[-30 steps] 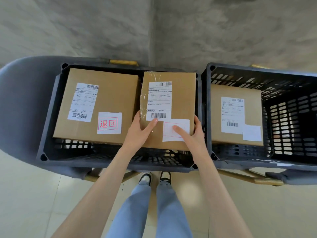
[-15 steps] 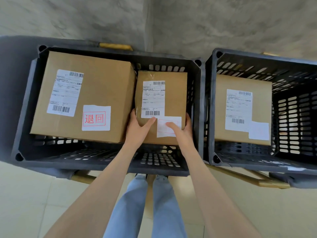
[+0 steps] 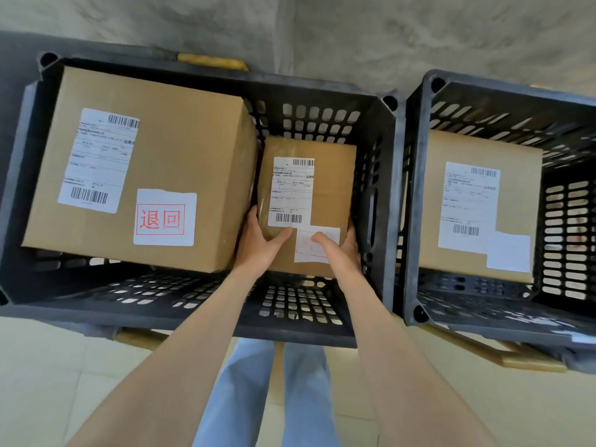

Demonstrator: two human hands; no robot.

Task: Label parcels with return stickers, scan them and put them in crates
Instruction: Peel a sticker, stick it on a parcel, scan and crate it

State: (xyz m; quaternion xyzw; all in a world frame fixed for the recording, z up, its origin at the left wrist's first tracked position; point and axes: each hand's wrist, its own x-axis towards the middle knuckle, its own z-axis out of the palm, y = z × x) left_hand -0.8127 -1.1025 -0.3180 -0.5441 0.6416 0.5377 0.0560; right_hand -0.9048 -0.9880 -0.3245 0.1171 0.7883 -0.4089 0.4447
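Note:
A small cardboard parcel (image 3: 332, 188) with a shipping label and a white return sticker (image 3: 309, 250) sits low inside the left black crate (image 3: 383, 195), right of a big parcel (image 3: 180, 150) that bears a red-stamped return sticker (image 3: 164, 217). My left hand (image 3: 258, 243) grips the small parcel's near left corner, thumb on top. My right hand (image 3: 338, 250) grips its near right corner, thumb lying on the sticker. Both hands reach down into the crate.
A second black crate (image 3: 416, 201) stands to the right and holds another labelled parcel (image 3: 516, 175) with a white sticker. The crates rest on a yellow-framed stand (image 3: 529, 359). A grey concrete wall lies behind, pale floor tiles below, my legs under the crate.
The small parcel has gone down from rim height deep into the left crate, both hands still on it. The view has moved closer over the crates.

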